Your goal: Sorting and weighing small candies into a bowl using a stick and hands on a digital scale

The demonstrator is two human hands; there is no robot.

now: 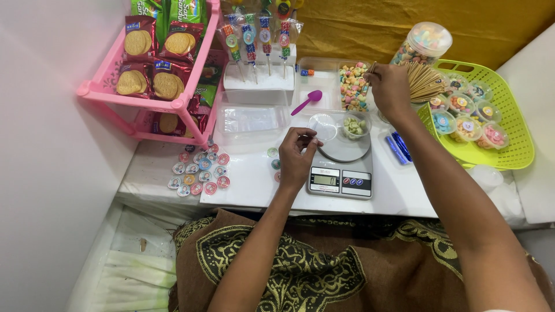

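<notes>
The small clear cup (354, 126) sits on the round plate of the digital scale (341, 164), a little right of the frame's centre, with a few pale green sweets in its bottom. Just to its left I hold a clear round lid (322, 127), pinched at its near edge by the thumb and forefinger of my left hand (298, 157); the other fingers are curled in loosely, and the lid hangs partly over the scale plate.

My right hand (390, 86) is up in the upper right of centre, over the clear tray of mixed coloured sweets (354, 86). Its fingers are bunched downward, but from here I cannot tell whether they have closed on a sweet or on one of the wooden sticks (425, 81) fanned out just beside them.

To do this well, I judge that I should keep the lid off the plate so it adds no weight to the reading, drop sweets into the cup from low, a few at a time, and watch the display at the front of the scale.

Further out: a purple spoon (307, 101) lies in the tray above the lid, a green basket (509, 127) of filled, lidded cups fills the right, round stickers (199, 170) lie at lower left, and a pink rack (150, 101) of biscuit packs stands upper left.
</notes>
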